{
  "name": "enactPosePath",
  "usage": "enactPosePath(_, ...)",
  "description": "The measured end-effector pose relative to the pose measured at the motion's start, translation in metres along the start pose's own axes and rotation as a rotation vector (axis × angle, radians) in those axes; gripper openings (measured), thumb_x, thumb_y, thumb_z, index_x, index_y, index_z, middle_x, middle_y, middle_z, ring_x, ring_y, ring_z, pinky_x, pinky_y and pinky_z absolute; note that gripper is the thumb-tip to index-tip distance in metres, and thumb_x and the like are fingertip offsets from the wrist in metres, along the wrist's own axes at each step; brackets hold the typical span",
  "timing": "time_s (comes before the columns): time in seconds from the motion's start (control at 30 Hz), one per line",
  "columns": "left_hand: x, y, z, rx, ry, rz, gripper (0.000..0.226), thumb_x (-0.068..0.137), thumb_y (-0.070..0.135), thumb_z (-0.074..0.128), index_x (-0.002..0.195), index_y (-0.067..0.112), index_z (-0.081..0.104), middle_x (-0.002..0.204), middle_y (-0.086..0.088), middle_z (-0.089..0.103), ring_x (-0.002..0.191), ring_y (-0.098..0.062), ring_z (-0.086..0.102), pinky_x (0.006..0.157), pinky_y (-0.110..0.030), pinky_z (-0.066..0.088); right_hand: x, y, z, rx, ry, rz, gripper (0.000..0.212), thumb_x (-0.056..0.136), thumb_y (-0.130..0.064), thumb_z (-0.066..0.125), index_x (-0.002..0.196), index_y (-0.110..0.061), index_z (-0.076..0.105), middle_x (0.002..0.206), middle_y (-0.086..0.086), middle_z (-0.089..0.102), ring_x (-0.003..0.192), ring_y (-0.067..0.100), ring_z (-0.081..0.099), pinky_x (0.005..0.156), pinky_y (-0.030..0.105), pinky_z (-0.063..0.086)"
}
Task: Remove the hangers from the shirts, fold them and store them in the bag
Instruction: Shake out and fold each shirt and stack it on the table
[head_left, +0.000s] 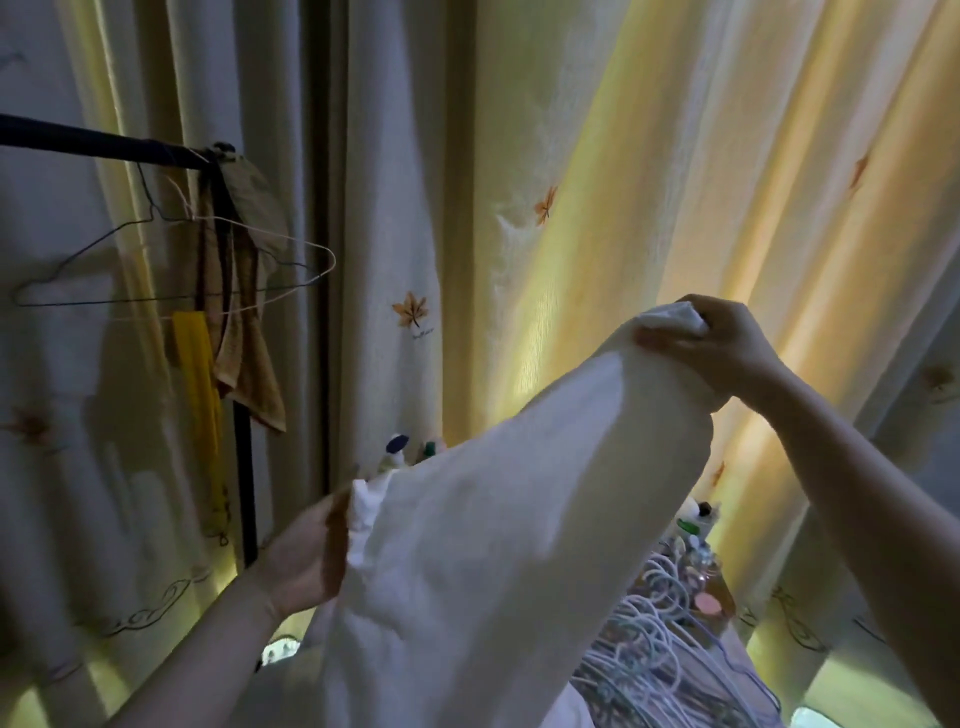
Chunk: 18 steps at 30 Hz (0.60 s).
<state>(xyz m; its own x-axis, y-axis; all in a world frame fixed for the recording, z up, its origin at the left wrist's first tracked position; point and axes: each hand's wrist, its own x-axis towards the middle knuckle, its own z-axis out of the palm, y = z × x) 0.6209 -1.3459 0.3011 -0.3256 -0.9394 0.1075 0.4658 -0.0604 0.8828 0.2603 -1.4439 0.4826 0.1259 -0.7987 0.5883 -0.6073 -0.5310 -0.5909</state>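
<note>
Head view faces a pale curtain (597, 156) with orange leaf embroidery, glowing yellow where light comes through its folds. At upper left a black rail (93, 141) carries two thin wire hangers (179, 218), bare. Beside them a brown towel (249, 374) and a yellow strip of cloth (200, 374) hang down along the dark upright post. At lower right lies a heap of white hangers (649, 639), their hooks curling over one another. The white shirt hides part of that heap. It also covers most of some capped bottles (397, 447), whose tops peek over its upper edge at centre.

The white shirt (519, 519) stretches diagonally across the middle of the frame, from lower left up to the right, held off any surface. My left hand (306, 556) grips a bunched edge at its lower end, fingers curled behind the fabric. My right hand (727, 343), higher at centre right, pinches a gathered corner, thumb pressed on the cloth and fingers closed over the wad.

The fabric is soft, matte and slightly textured, and it sags in broad folds between my two grips.
</note>
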Motion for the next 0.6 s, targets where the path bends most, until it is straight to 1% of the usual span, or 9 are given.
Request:
enactPosePath(0.03,0.004,0.004,-0.006,-0.032,-0.021,-0.165,0.050,0.099,0.038,0.040,0.132,0.003,0.051,0.125,-0.020,0.061,0.116,-0.028,0.059,0.095,-0.039,0.048,-0.002,0.005,-0.002,-0.019,-0.006,0.007,0.025,0.075,-0.029,0.079,0.084,-0.009,0.067,0.082,0.013,0.067,0.073,0.017,0.058,0.065,0.032,0.045)
enactPosePath(0.07,0.005,0.008,-0.013,0.054,0.021,-0.174,0.051,0.089,0.041,0.059,0.121,0.001,0.060,0.116,-0.021,0.065,0.106,-0.029,0.064,0.087,-0.037,0.054,-0.004,0.009,-0.004,-0.045,-0.019,0.012,0.027,0.075,-0.029,0.079,0.085,-0.008,0.066,0.083,0.014,0.067,0.073,0.018,0.059,0.065,0.032,0.046)
enactPosePath(0.13,0.008,0.015,-0.020,0.304,0.035,-0.170,0.062,0.075,0.047,0.076,0.104,-0.007,0.067,0.110,-0.027,0.065,0.102,-0.035,0.063,0.087,-0.038,0.054,-0.008,0.014,-0.006,-0.086,-0.035,0.017,0.027,0.075,-0.030,0.079,0.086,-0.009,0.066,0.082,0.011,0.068,0.071,0.017,0.059,0.062,0.029,0.046)
enactPosePath(0.17,0.009,0.018,-0.019,0.363,0.017,-0.187,0.063,0.077,0.048,0.073,0.102,-0.009,0.067,0.112,-0.030,0.064,0.106,-0.037,0.061,0.091,-0.039,0.052,-0.009,0.015,-0.008,-0.094,-0.037,0.021,0.026,0.074,-0.030,0.079,0.086,-0.011,0.067,0.081,0.008,0.068,0.070,0.015,0.060,0.060,0.028,0.046)
enactPosePath(0.23,0.008,0.020,-0.016,0.369,0.016,-0.245,0.048,0.087,0.041,0.062,0.104,-0.004,0.069,0.116,-0.027,0.064,0.111,-0.035,0.061,0.094,-0.038,0.052,-0.011,0.017,-0.011,-0.098,-0.040,0.018,0.022,0.074,-0.030,0.079,0.086,-0.015,0.068,0.081,0.002,0.069,0.068,0.008,0.061,0.058,0.023,0.047)
enactPosePath(0.37,0.011,0.021,-0.007,0.364,0.065,-0.221,0.034,0.086,0.022,0.060,0.111,-0.001,0.064,0.113,-0.021,0.067,0.104,-0.031,0.066,0.080,-0.034,0.058,-0.014,0.019,-0.015,-0.115,-0.048,-0.001,0.021,0.073,-0.031,0.080,0.082,-0.017,0.068,0.080,0.003,0.068,0.061,-0.001,0.058,0.052,0.012,0.045)
enactPosePath(0.43,0.012,0.025,-0.002,0.412,0.099,-0.183,0.030,0.085,0.011,0.060,0.110,-0.004,0.063,0.105,-0.021,0.070,0.093,-0.029,0.070,0.069,-0.028,0.058,-0.014,0.019,-0.016,-0.135,-0.043,0.003,0.023,0.073,-0.031,0.080,0.082,-0.015,0.067,0.080,0.005,0.068,0.061,0.003,0.057,0.054,0.018,0.045)
enactPosePath(0.53,0.013,0.028,0.002,0.471,0.184,-0.170,0.023,0.093,0.014,0.052,0.101,-0.005,0.063,0.084,-0.016,0.074,0.069,-0.019,0.071,0.055,-0.022,0.055,-0.015,0.020,-0.017,-0.137,-0.044,-0.004,0.026,0.073,-0.030,0.080,0.084,-0.010,0.067,0.083,0.012,0.067,0.071,0.017,0.060,0.060,0.028,0.046)
enactPosePath(0.6,0.014,0.025,0.004,0.451,0.227,-0.174,0.023,0.097,0.022,0.046,0.107,0.009,0.062,0.093,-0.012,0.074,0.080,-0.020,0.072,0.059,-0.027,0.056,-0.015,0.021,-0.017,-0.126,-0.050,-0.007,0.026,0.074,-0.030,0.080,0.086,-0.010,0.068,0.085,0.014,0.068,0.076,0.023,0.062,0.063,0.029,0.047)
